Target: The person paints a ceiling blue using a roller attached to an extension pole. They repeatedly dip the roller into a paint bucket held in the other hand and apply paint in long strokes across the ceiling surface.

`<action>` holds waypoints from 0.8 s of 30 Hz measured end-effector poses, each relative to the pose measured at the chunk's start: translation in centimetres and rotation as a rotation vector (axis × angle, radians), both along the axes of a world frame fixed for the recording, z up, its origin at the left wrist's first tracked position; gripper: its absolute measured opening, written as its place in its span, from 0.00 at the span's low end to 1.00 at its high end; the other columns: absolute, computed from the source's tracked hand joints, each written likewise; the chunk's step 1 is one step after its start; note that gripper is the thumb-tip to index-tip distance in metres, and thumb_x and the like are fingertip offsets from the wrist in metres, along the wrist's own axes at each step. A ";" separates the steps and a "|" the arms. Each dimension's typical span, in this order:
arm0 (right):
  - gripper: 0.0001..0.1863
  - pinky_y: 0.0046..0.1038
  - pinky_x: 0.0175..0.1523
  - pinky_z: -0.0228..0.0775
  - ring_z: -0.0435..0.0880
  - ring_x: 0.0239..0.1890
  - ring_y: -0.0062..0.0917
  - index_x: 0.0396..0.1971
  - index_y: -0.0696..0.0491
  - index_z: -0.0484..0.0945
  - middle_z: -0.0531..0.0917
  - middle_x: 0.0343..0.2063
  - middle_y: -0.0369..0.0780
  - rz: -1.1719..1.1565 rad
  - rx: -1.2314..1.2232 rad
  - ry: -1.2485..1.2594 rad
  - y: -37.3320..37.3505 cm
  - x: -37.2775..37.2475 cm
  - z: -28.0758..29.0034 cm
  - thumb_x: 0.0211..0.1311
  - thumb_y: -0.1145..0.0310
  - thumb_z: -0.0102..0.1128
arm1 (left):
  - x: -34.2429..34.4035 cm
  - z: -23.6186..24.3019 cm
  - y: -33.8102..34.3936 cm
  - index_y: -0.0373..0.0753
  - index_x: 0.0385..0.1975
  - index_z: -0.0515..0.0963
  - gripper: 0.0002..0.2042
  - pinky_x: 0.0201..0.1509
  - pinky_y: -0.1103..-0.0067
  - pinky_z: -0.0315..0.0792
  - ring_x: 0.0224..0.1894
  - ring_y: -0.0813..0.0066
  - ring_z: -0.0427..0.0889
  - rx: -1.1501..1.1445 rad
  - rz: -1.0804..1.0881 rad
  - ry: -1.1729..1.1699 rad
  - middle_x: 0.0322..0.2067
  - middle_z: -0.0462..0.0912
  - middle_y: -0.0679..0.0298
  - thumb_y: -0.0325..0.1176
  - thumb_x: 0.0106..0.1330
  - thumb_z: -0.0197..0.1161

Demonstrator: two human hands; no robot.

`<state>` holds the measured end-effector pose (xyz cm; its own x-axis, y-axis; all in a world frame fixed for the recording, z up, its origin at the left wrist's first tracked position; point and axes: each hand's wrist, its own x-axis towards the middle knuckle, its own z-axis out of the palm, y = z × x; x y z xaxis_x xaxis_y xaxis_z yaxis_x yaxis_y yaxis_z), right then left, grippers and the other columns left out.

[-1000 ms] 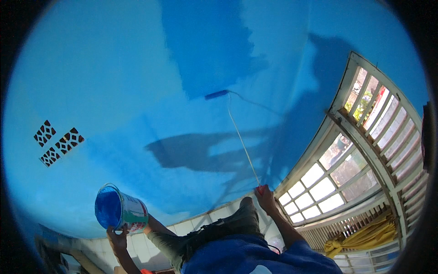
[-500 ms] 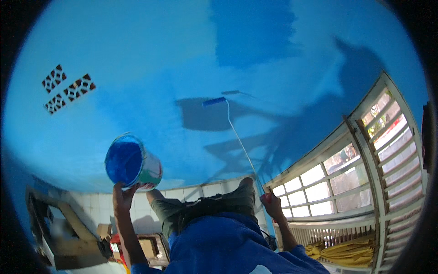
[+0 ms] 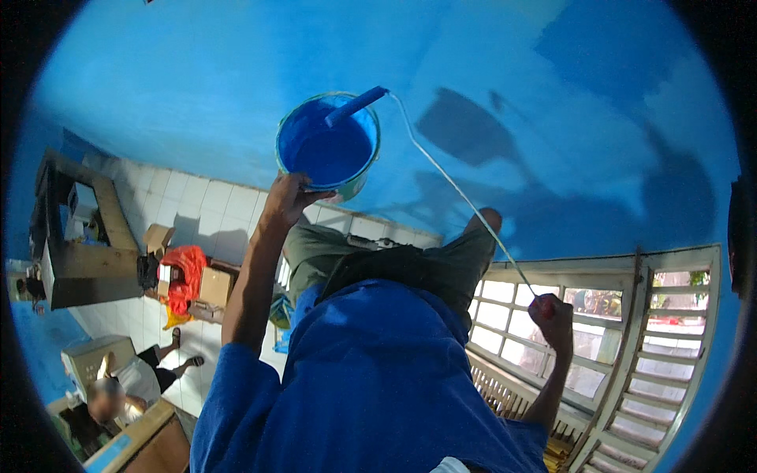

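Light-blue painted wall [image 3: 473, 55] covers 10 round to 3 o'clock; darker blue patch [image 3: 607, 51] between 1 and 2, shadows around 2. Blue cloth shirt [image 3: 371, 370] of the wearer at 6. White-framed slatted window [image 3: 625, 331] at 4, bright outside. White tiled floor [image 3: 213, 195] shows from 8 to 10. Also that side: brown box-shaped furniture [image 3: 87, 272] at 9, another person [image 3: 138, 382] at 8, orange-red plastic bag [image 3: 187, 276] just below 9.

Round paint bucket with green outer wall [image 3: 352, 187] at 11, mouth tipped toward the camera, blue paint inside. Left arm extended from 8; left hand [image 3: 290, 197] near 10, fingers part-curled, holding the bucket by its rim's 7 o'clock side. Right elbow bent; right hand [image 3: 552, 315] at 4, fist closed around the handle of a blue-sleeved wire-rod paint roller [image 3: 356, 107]. Rod runs from 4 to 12; sleeve slants across the bucket mouth. Can't tell if sleeve touches rim.
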<state>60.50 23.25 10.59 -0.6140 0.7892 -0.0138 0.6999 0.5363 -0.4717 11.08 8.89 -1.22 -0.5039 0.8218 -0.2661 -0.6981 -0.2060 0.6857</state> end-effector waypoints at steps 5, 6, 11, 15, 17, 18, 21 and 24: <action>0.14 0.27 0.27 0.67 0.74 0.18 0.25 0.28 0.55 0.75 0.76 0.16 0.42 0.035 0.014 -0.298 1.3 -4.8 4.9 0.42 0.64 0.66 | -0.6 -0.4 -0.8 0.23 0.42 0.61 0.17 0.41 0.69 0.79 0.39 0.54 0.77 -0.120 -0.053 0.789 0.39 0.70 0.44 0.23 0.51 0.47; 0.16 0.29 0.29 0.67 0.75 0.21 0.28 0.29 0.56 0.75 0.77 0.19 0.44 -0.018 -0.021 -0.333 1.3 -6.6 6.2 0.42 0.64 0.66 | -0.7 -0.2 -1.0 0.23 0.43 0.60 0.19 0.40 0.70 0.79 0.38 0.54 0.77 -0.118 -0.067 1.067 0.40 0.70 0.44 0.23 0.50 0.47; 0.21 0.37 0.37 0.67 0.75 0.30 0.40 0.35 0.56 0.73 0.77 0.29 0.49 0.155 0.146 -0.459 3.6 -11.6 9.1 0.44 0.57 0.63 | -0.7 1.1 0.1 0.27 0.49 0.57 0.24 0.37 0.73 0.79 0.38 0.56 0.78 -0.162 -0.024 0.142 0.41 0.69 0.46 0.23 0.49 0.47; 0.21 0.40 0.38 0.66 0.77 0.33 0.42 0.33 0.57 0.72 0.77 0.28 0.52 0.145 0.102 -0.609 4.5 -17.5 11.1 0.49 0.53 0.58 | -1.0 -0.8 -0.2 0.30 0.51 0.54 0.26 0.37 0.70 0.79 0.39 0.55 0.77 -0.088 -0.065 0.514 0.42 0.69 0.47 0.22 0.48 0.47; 0.22 0.40 0.36 0.67 0.77 0.31 0.43 0.33 0.57 0.72 0.77 0.26 0.52 0.203 0.118 -0.602 5.3 -19.2 11.0 0.49 0.52 0.57 | -1.4 -1.8 0.2 0.31 0.52 0.54 0.27 0.38 0.69 0.79 0.39 0.54 0.77 -0.088 -0.059 0.494 0.43 0.68 0.47 0.22 0.48 0.47; 0.22 0.39 0.36 0.67 0.77 0.30 0.43 0.33 0.58 0.72 0.77 0.25 0.53 0.235 0.123 -0.602 5.4 -20.5 11.0 0.50 0.52 0.57 | -1.8 -2.1 0.7 0.32 0.53 0.53 0.27 0.38 0.68 0.79 0.40 0.53 0.76 -0.144 -0.045 0.294 0.44 0.67 0.47 0.22 0.48 0.47; 0.22 0.39 0.35 0.68 0.77 0.28 0.44 0.32 0.59 0.72 0.77 0.23 0.53 0.274 0.092 -0.652 5.9 -23.1 10.8 0.51 0.52 0.56 | -1.8 -2.3 1.3 0.32 0.53 0.53 0.26 0.40 0.70 0.78 0.41 0.57 0.76 -0.238 -0.044 0.152 0.44 0.68 0.49 0.25 0.51 0.48; 0.22 0.39 0.36 0.68 0.77 0.29 0.44 0.30 0.60 0.72 0.77 0.22 0.53 0.321 0.113 -0.667 6.4 -24.3 10.2 0.51 0.52 0.56 | -1.8 -2.3 1.7 0.31 0.53 0.53 0.26 0.41 0.71 0.77 0.42 0.57 0.76 -0.228 -0.065 0.209 0.44 0.69 0.49 0.26 0.52 0.48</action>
<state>36.20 29.68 20.77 -0.7040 0.5915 -0.3930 0.6191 0.7823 0.0683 9.28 10.59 -3.54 -0.5152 0.7853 -0.3433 -0.5438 0.0101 0.8392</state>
